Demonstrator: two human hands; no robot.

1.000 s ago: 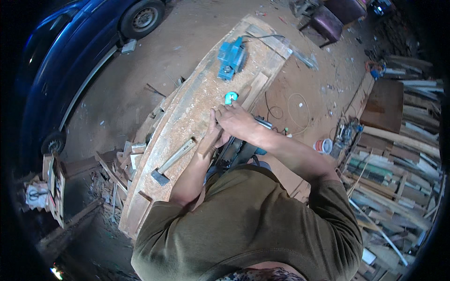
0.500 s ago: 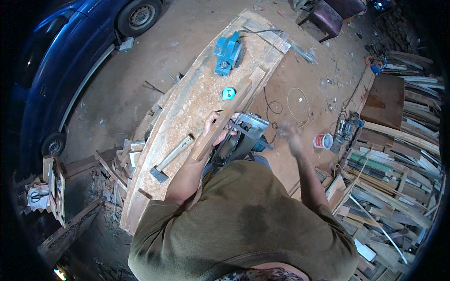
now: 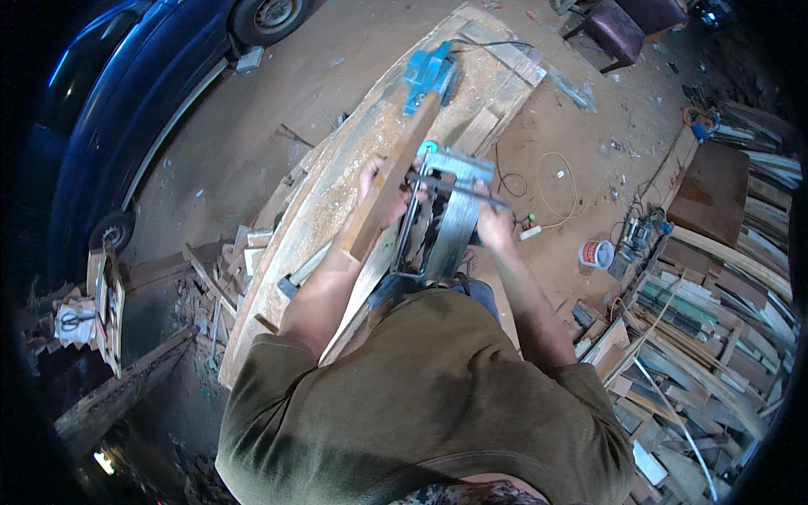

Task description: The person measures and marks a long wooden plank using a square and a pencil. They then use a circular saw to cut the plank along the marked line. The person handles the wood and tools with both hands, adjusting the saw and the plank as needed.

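My left hand (image 3: 370,181) is closed around a long wooden batten (image 3: 390,180), which slants up and away over the workbench. Fingers of that hand also reach the near end of a dark flat metal bar (image 3: 454,187). Beneath the bar a power saw, apparently a circular saw, shows its silvery metal base plate (image 3: 454,240), tilted up toward me; most of its body is hidden. My right hand (image 3: 495,220) is closed at the bar's right part, beside the plate's edge. A blue electric planer (image 3: 429,71) rests beyond the batten's far end.
Sawdust covers the workbench (image 3: 337,181). A hammer (image 3: 290,284) lies partly behind my left forearm, and a turquoise tape measure (image 3: 429,146) is mostly covered. Right are cables, a white bucket (image 3: 596,254) and stacked timber (image 3: 690,337). A blue car (image 3: 126,118) stands left.
My right hand has come in from the right and closed at the metal bar. The saw's base plate has tilted up and shows more. The batten has moved farther out, over the planer's near end.
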